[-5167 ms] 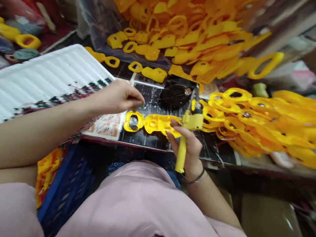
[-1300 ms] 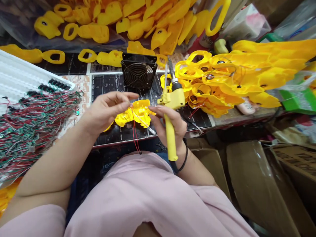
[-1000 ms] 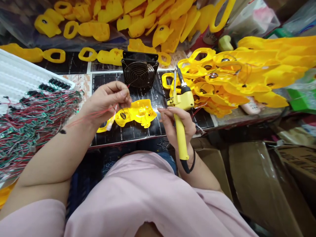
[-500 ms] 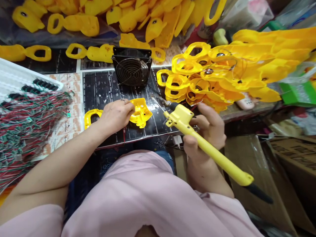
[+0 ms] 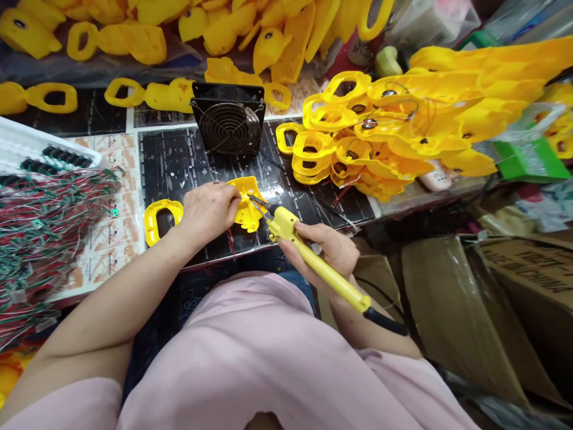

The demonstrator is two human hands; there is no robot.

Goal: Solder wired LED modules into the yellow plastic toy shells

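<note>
My left hand [image 5: 208,209] is closed on a yellow plastic shell [image 5: 249,206] lying hollow side up on the black work mat [image 5: 174,158]. The shell's ring-shaped handle shows to the left of the hand, and its middle is hidden under my fingers. Thin red wires [image 5: 230,239] hang below it near the mat's front edge. In my right hand [image 5: 329,248] is a yellow soldering iron [image 5: 329,272] with a black cord end. Its metal tip reaches over the inside of the shell; whether it touches cannot be made out.
A black fan [image 5: 230,122] stands behind the shell. Stacked yellow shells [image 5: 447,119] fill the right side, with more along the back. On the left lie many red and green wired parts [image 5: 58,227] beside a white tray [image 5: 40,140]. Cardboard boxes [image 5: 452,298] stand at lower right.
My right hand has brought the soldering iron left and its tip is now over the shell. My left hand stays on the shell. The whole view has shifted slightly.
</note>
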